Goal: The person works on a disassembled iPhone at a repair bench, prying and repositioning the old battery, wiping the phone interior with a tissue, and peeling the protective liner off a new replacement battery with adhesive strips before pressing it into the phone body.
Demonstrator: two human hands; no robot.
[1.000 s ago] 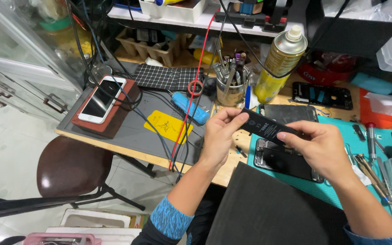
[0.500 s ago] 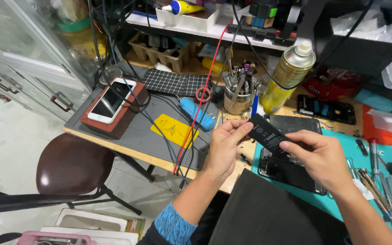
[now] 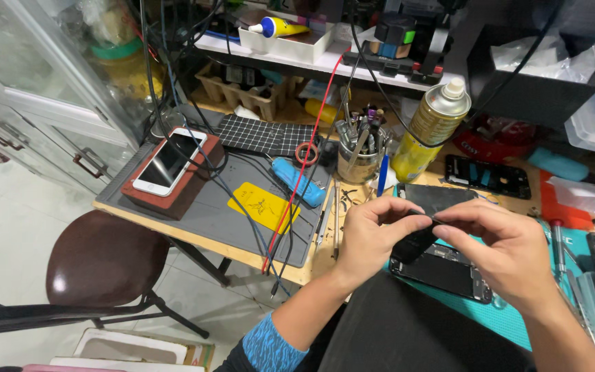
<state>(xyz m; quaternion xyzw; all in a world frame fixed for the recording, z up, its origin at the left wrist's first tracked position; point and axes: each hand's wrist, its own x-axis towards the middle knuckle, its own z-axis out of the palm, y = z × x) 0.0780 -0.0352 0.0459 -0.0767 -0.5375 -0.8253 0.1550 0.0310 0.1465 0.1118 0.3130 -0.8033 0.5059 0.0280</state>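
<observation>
My left hand [image 3: 366,238] and my right hand [image 3: 504,251] both grip a flat black phone battery [image 3: 413,242], held above the front edge of the workbench. The left fingers pinch its near end and the right fingertips pinch its upper edge. Directly beneath lies an opened black phone body [image 3: 442,272] on a teal mat [image 3: 518,317]. A dark rectangular panel [image 3: 435,196] lies just beyond my hands.
A grey work mat [image 3: 208,220] holds a white phone [image 3: 170,162] on a brown block, a yellow card [image 3: 263,207], a blue tool [image 3: 301,182] and trailing cables. A tool cup [image 3: 356,162], a gold spray can [image 3: 428,131] and a brown stool [image 3: 101,258] stand around.
The battery has come down lower and now sits end-on between both hands, closer over the opened phone. My right fingers have shifted onto its upper edge. The view has tilted slightly.
</observation>
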